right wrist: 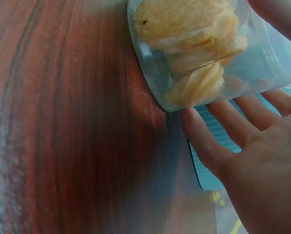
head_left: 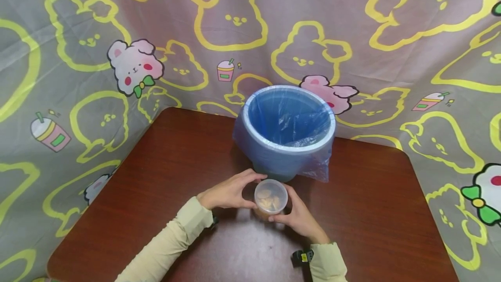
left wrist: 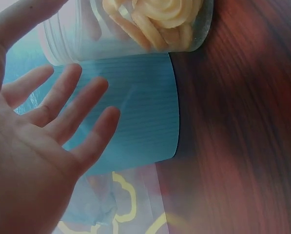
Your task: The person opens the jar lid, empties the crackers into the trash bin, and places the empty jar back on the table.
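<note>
A clear round container of pale, piped-looking cookies stood upright just below the centre of the head view, between the two hands. The right hand had its grip around the container's right side, thumb at the front and fingers reaching behind. On the other side, the left hand kept its grip loose, with fingers spread beside the container in the left wrist view. Just above it in the head view, a blue bin draped with a translucent liner stood on the reddish-brown surface. Patterned cloth filled the upper frame.
</note>
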Available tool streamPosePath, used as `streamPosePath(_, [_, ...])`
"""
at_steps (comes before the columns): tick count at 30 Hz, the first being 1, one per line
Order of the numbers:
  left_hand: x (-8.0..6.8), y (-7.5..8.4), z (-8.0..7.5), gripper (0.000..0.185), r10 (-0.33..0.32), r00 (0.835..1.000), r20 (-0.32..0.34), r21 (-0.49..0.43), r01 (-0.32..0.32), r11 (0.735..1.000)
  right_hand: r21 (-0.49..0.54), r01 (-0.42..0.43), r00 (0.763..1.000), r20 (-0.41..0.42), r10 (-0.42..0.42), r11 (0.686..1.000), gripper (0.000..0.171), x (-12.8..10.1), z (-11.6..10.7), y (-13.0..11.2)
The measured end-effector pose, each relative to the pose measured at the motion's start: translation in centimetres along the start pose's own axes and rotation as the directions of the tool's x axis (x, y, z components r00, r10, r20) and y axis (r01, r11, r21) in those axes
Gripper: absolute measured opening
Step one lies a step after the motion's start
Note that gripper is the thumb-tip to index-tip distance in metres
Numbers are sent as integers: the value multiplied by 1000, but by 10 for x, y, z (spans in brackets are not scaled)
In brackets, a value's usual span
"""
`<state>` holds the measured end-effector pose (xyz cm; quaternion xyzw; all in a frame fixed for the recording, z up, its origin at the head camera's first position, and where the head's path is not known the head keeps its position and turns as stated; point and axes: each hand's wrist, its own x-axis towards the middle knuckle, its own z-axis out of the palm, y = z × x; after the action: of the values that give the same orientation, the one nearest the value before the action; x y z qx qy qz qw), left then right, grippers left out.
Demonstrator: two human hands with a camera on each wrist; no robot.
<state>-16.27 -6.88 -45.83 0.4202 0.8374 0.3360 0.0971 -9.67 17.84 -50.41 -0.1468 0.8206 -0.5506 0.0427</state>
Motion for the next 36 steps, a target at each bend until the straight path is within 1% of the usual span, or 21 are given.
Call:
streamPosePath(1, [0,0,0,78,2,1000,0,2,-2,1000,0,2,1000,-3,-2,1000,93,0,1,5])
streamPosePath(4, [1,0,1,79,6,1000,1,9,-6,1000,6,6,1000,-5,-6,1000,93,0,1,6])
streamPosePath(7, [2,0,2,81,17,1000,3,21,-17,1000,7,-10,1000,-3,10,1000,93,0,1,6])
streamPosePath(11, [4,1,3,83,35,999,14,12,-35,999,-4,-33,999,2,33,999,93,0,1,6])
streamPosePath(14, [6,2,5,85,39,999,27,3,-39,999,-10,-35,999,8,35,999,93,-1,0,6])
streamPosePath(18, [8,3,8,88,45,998,37,-1,-45,999,2,-43,999,10,43,999,93,-1,0,7])
streamPosePath(23, [13,6,13,92,85,996,34,-1,-85,996,24,-28,1000,6,27,999,92,-1,0,8])
streamPosePath(28, [18,9,17,93,131,991,30,6,-132,991,8,-10,1000,10,10,1000,91,-1,0,8])
streamPosePath(31, [21,10,18,95,150,988,23,3,-150,989,-3,-18,1000,11,18,1000,91,-1,1,4])
streamPosePath(36, [25,12,21,97,155,988,20,10,-155,988,-11,-24,1000,17,24,1000,87,-3,-3,-20])
